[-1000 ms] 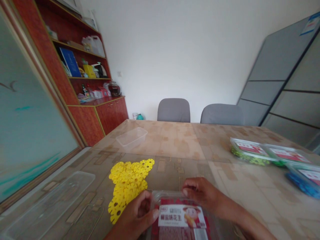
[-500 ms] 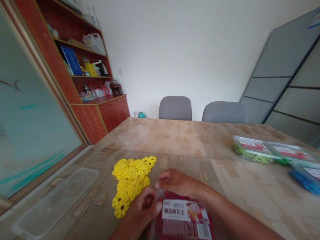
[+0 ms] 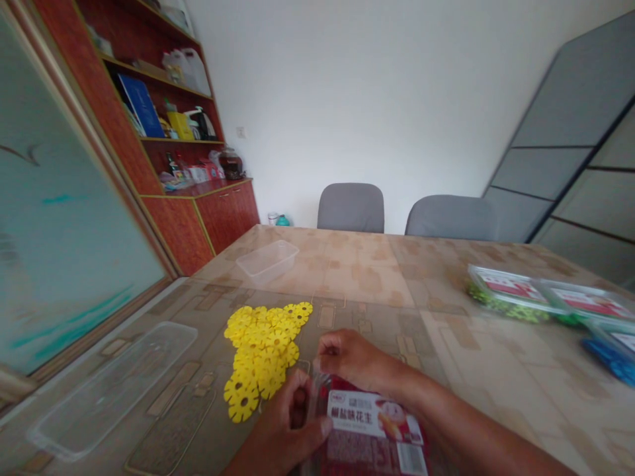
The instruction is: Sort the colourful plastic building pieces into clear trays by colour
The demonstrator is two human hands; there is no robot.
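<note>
Close in front of me is a clear plastic box [image 3: 367, 449] of red pieces with a printed label on its lid. My left hand [image 3: 282, 433] grips its left side, the thumb lying on the lid's edge. At the far left corner my right hand [image 3: 352, 357] is closed in a pinch on the rim, its forearm crossing over the box's right side. The lid looks to be on; the fingertips' exact hold is partly hidden. Just left of the box lies a heap of yellow flower-shaped plastic discs [image 3: 260, 344].
A clear empty-looking tub [image 3: 270, 261] stands further back, and a long clear lid [image 3: 119, 390] lies at left. On the right are labelled boxes with light green [image 3: 510, 297], green [image 3: 575, 316] and blue pieces [image 3: 608, 357]. Two grey chairs [image 3: 351, 206] are beyond the table.
The view has tilted slightly down and shifted. Both hands stay on the box's left side and far left corner, with only small finger movements.
</note>
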